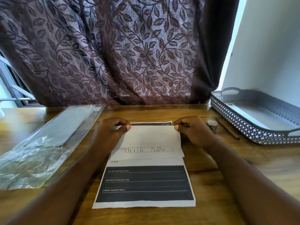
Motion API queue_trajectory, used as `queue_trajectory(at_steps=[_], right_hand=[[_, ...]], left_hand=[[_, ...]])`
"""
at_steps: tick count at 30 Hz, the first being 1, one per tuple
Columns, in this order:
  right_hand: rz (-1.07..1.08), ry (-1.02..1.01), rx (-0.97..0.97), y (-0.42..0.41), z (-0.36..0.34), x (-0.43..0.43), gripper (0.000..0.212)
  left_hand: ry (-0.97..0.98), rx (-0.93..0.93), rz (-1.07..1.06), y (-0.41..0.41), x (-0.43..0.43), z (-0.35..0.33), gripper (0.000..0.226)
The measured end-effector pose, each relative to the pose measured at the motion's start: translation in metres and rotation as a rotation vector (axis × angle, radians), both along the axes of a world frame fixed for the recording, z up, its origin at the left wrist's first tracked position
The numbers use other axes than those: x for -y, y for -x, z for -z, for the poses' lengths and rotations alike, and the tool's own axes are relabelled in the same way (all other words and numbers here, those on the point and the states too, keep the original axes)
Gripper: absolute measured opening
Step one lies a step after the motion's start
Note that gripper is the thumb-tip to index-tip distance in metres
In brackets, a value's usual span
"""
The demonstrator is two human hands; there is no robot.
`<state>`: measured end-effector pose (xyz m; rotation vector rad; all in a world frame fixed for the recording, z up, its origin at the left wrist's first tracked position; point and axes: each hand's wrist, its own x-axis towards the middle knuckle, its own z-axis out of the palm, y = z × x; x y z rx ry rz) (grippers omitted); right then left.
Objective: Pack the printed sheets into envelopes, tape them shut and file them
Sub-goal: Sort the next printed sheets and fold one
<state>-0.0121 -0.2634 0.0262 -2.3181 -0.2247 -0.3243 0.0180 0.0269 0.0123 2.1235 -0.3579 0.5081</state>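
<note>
Head | basket (235,121) holds 1 envelope (253,117) | left hand (112,133), right hand (194,130) pinch sheet (151,140)

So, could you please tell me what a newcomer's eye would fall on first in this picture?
First, the left hand and right hand at the middle of the wooden table, pinching the far edge of a white flap folded over the printed sheets. Behind them hangs a big purple leaf-patterned curtain. A clear plastic pack lies at the left, a grey lattice tray at the right.
</note>
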Motion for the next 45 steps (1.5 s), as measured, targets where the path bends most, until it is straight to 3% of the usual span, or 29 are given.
queue_trajectory(at_steps=[4,7,13,24,36,45], right_hand=[[0.048,-0.097,0.098,0.002,0.000,-0.009,0.006],[0.050,-0.070,0.222,0.007,-0.004,-0.026,0.003],[-0.082,0.009,0.396,0.019,0.005,-0.063,0.008],[-0.070,-0.017,0.436,0.007,0.006,-0.045,0.006],[0.108,-0.154,0.314,-0.006,0.009,-0.007,0.006],[0.132,-0.158,0.292,-0.006,0.009,0.000,0.006]], left_hand=[[-0.082,0.015,-0.051,0.004,-0.001,-0.001,0.013],[-0.297,0.205,-0.089,0.011,0.000,-0.007,0.030],[-0.475,0.342,0.100,0.030,0.029,-0.009,0.027],[-0.461,0.335,0.008,0.021,0.014,-0.012,0.020],[-0.366,0.329,-0.099,0.013,-0.005,-0.014,0.021],[0.028,0.075,-0.097,0.009,-0.005,-0.010,0.011]])
